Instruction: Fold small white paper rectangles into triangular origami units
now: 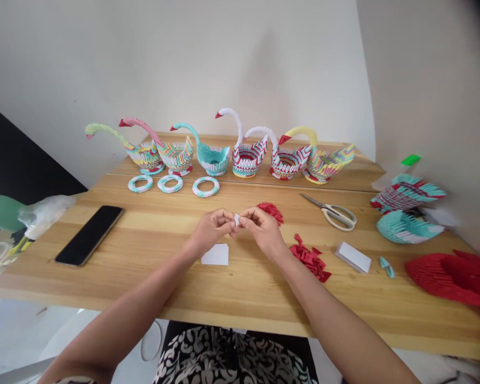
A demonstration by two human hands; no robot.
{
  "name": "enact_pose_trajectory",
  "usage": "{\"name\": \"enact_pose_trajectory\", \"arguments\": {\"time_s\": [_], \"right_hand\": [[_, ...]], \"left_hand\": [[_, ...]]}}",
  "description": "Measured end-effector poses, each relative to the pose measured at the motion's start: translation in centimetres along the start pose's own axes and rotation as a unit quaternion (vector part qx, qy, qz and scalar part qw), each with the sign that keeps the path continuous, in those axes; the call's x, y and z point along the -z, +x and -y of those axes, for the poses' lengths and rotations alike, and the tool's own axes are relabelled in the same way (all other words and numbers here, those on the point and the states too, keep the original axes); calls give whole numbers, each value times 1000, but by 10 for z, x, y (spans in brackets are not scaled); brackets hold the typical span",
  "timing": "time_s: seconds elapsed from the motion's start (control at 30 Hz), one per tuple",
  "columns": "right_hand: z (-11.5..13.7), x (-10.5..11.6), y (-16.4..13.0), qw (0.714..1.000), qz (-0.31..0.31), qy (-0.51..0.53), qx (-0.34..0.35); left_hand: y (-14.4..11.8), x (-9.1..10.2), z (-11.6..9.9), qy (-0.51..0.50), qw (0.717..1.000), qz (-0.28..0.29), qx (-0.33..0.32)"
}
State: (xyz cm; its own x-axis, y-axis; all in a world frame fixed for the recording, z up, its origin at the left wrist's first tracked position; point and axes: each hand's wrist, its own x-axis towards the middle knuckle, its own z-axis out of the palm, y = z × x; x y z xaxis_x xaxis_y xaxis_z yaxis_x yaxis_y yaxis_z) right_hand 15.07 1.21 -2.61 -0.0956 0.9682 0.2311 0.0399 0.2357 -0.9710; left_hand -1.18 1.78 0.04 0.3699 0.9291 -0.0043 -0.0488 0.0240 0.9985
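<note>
Pinching a small folded white paper piece [237, 219] between both hands, left hand [211, 229] and right hand [264, 226], I work mid-frame over the pale wooden plank table [152, 240], off-white walls [224, 58] filling the upper frame.

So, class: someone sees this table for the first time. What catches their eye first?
The row of colourful paper swans along the table's far edge. Next, the left hand and right hand pinching a small white paper piece mid-table, with red folded pieces to their right.
</note>
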Motion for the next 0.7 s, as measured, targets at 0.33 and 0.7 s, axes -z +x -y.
{"name": "enact_pose_trajectory", "arguments": {"time_s": [0.33,0.7], "right_hand": [[0,4,3,999,-3,-32,17],[9,5,0,995,35,-88,41]], "left_hand": [[0,0,6,-24,1000,2,12],[2,0,7,29,999,-5,-14]]}}
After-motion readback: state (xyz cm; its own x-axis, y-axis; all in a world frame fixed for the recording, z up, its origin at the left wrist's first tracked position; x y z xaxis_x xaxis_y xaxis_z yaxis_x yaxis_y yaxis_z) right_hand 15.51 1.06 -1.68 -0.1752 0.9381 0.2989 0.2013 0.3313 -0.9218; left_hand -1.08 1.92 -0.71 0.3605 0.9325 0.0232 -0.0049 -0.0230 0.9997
